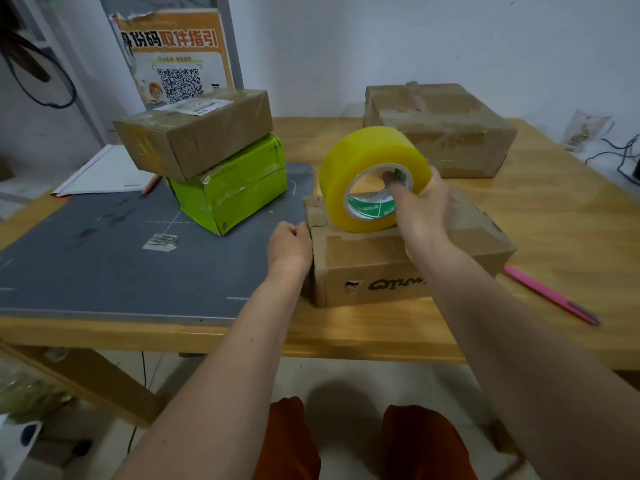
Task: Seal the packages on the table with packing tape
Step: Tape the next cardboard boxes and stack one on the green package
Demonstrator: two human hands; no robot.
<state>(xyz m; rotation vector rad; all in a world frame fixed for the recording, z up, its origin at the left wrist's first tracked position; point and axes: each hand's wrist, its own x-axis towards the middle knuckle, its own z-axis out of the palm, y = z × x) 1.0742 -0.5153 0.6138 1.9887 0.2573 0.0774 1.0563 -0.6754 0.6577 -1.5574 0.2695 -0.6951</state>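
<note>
While the tape roll (372,178) stands on edge atop the near carton (398,251), the step in hand appears to be laying a strip across that carton's top.

Item 1, right hand (420,206): thumb hooked into the roll's green-printed core, fingers curled over the outer yellow face; it grips the roll.

Item 2, left hand (291,245): fingers curled, knuckles against the carton's left side at its top corner; it seems to steady the carton, or perhaps pin a tape end there, though no free strip can be made out.

Item 3, near carton: brown, patched with old tape, resting on the wooden tabletop (540,216) at its front edge, just right of the grey mat (104,265).

Item 4, other packages: a green box (235,188) with a brown box (201,133) stacked on it, behind and left of the carton; a larger taped box (440,129) behind it.

Next move, as judged: draw the roll rightward across the carton's top while the left hand holds firm, keeping the strip flat.
</note>
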